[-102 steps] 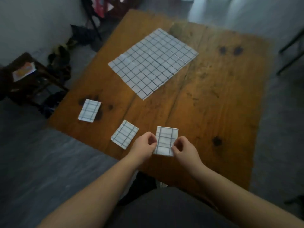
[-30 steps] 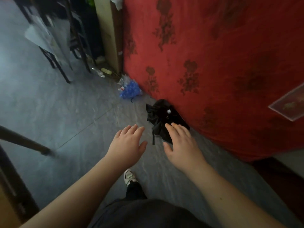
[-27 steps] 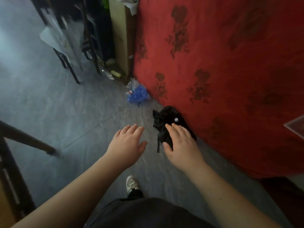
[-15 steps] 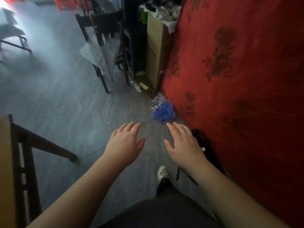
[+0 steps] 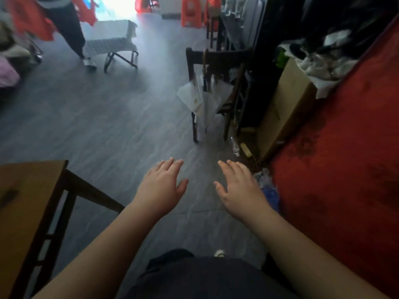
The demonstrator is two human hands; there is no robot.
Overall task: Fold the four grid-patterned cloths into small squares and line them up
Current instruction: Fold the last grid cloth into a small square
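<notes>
Hovering above the floor [image 5: 103, 130], left hand [image 5: 162, 186] and right hand [image 5: 239, 188] lie splayed flat — the cardboard box [image 5: 285, 108] beyond holds crumpled fabric [image 5: 319, 65].

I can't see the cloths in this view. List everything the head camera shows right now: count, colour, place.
grid-patterned cloths: none in view
wooden table: one, brown, corner at lower left
chair: one, dark wood, upper middle
umbrella: one, clear-white, folded, hanging at the chair
cardboard box: one, tan, right of the chair
red cloth: one, red with dark flowers, along the right side
blue bag: one, on the floor beside the red cloth
covered table: one, pale checked cover, upper left
stools: at least two, orange-red, top edge, blurred
another person's legs: dark trousers, top left
left hand: open, empty, over the floor
right hand: open, empty, over the floor
</notes>
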